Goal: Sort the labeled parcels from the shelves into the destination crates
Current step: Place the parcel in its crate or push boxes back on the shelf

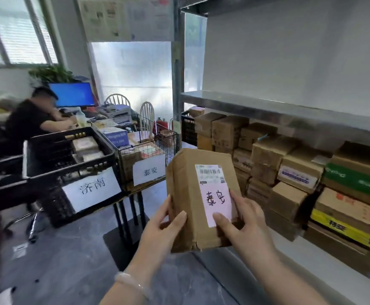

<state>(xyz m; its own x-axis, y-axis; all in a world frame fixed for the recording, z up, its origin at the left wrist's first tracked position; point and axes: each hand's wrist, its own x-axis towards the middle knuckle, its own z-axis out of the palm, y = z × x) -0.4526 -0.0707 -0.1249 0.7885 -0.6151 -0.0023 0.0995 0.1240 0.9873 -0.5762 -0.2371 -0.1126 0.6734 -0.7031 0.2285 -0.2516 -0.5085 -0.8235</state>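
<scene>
I hold a brown cardboard parcel (188, 190) upright in front of me, with a barcode label and a pink slip handwritten 泰安. My left hand (164, 232) grips its lower left edge, thumb on the front. My right hand (243, 225) grips its lower right side, thumb pressed on the pink slip. To the left stand a black plastic crate (54, 164) with a sign 济南 and a wire crate (168, 139) with a sign 泰安; both hold several parcels. Many more cardboard parcels (289, 172) are stacked on the metal shelf (289, 108) to the right.
The crates sit on a black stand (124, 216) over a grey floor. A person in black sits at a desk with a blue monitor (72, 94) at the back left. White chairs (146, 115) and a window stand behind. The upper shelf level is bare.
</scene>
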